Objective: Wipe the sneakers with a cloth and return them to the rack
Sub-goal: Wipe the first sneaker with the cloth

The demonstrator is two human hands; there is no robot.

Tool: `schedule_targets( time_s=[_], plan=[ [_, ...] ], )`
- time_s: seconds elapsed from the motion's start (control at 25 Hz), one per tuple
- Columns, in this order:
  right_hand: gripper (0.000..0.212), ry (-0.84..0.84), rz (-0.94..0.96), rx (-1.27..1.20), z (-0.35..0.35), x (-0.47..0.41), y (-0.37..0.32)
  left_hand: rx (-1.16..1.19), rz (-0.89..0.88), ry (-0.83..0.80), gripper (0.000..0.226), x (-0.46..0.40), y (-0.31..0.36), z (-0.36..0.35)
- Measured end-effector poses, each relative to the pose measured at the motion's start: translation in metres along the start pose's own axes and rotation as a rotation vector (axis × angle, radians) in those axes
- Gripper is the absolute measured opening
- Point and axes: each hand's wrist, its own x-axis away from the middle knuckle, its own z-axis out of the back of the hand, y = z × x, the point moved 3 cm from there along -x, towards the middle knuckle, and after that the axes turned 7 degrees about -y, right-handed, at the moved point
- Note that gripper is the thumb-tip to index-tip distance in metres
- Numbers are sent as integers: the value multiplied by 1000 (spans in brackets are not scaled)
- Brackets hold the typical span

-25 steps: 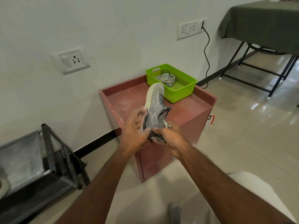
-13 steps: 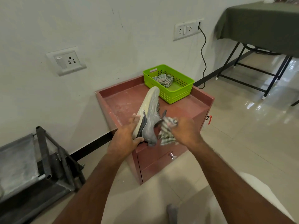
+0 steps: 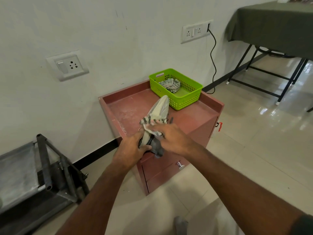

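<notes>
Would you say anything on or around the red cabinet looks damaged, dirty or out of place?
Only wear: the red cabinet has pale, dusty scuffs across its top and chipped paint along its left rim. Nothing else stands out.

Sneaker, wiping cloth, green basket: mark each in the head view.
sneaker [image 3: 160, 107], head view, on the pale sole near the toe.
wiping cloth [image 3: 147, 125], head view, on the striped fold draped over the sole.
green basket [image 3: 186, 100], head view, on the perforated front wall.
</notes>
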Motion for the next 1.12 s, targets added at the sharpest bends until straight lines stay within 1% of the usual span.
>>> schedule_targets(
  time_s=[0.04,0.08,0.12,0.16,0.2,0.24,0.28,0.32,0.36,0.4,0.48,0.52,0.56,0.64,0.72,0.8,0.84,0.88,0.92,0.96,1.0,1.04,1.08,1.12],
  plan=[
    [47,-72,11,-114,2,12,-2,2,3,-1,48,0,-1,1],
    [41,-165,-19,-322,4,23,-3,6,1,-2,48,0,0,2],
    [34,-209,-63,-565,6,33,-5,14,-9,-2,55,0,0,1],
    [30,-132,-114,-735,11,36,-3,17,-12,-1,64,0,1,2],
    [26,53,-176,-815,21,33,5,23,-18,3,71,0,2,2],
    [25,292,-238,-763,34,28,19,21,-21,7,76,-1,3,1],
    [25,510,-288,-635,45,22,31,9,-28,14,81,-1,3,0],
    [30,641,-309,-517,52,16,41,-13,-31,13,85,-1,3,-1],
    [38,654,-281,-449,51,9,47,-32,-33,-1,89,0,3,-1],
    [43,571,-214,-408,43,0,49,-49,-23,-26,95,-1,3,-2],
    [46,287,-89,-328,7,-16,44,-95,2,-60,104,-1,4,-3],
    [48,174,-69,-306,-10,-18,38,-127,18,-54,106,-3,4,-4],
    [51,119,-66,-295,-20,-17,34,-150,36,-40,107,-5,4,-5],
    [55,71,-74,-282,-24,-3,25,-136,57,-22,106,-6,3,-5],
    [57,-46,-17,-240,-24,24,15,-112,50,-23,100,-4,4,-6],
    [51,-187,40,-106,-21,45,1,-99,5,-18,90,-3,4,-5],
    [46,-207,51,-92,-22,47,-3,-97,-6,-14,88,-3,3,-4],
    [40,-152,48,-155,-17,48,-9,-95,7,-16,89,-3,2,-4],
    [35,-28,-11,-309,-6,44,-11,-91,26,-22,93,-4,2,-4],
    [30,151,-101,-476,6,39,-8,-96,38,-29,97,-6,2,-4],
    [28,343,-180,-570,17,34,2,-107,40,-38,100,-8,0,-5],
    [31,519,-241,-526,27,34,9,-121,42,-45,102,-8,-1,-5],
    [39,630,-289,-415,33,31,20,-132,39,-45,103,-6,-1,-5],
    [47,639,-298,-325,33,26,27,-143,38,-50,103,-5,-1,-6]
  ],
)
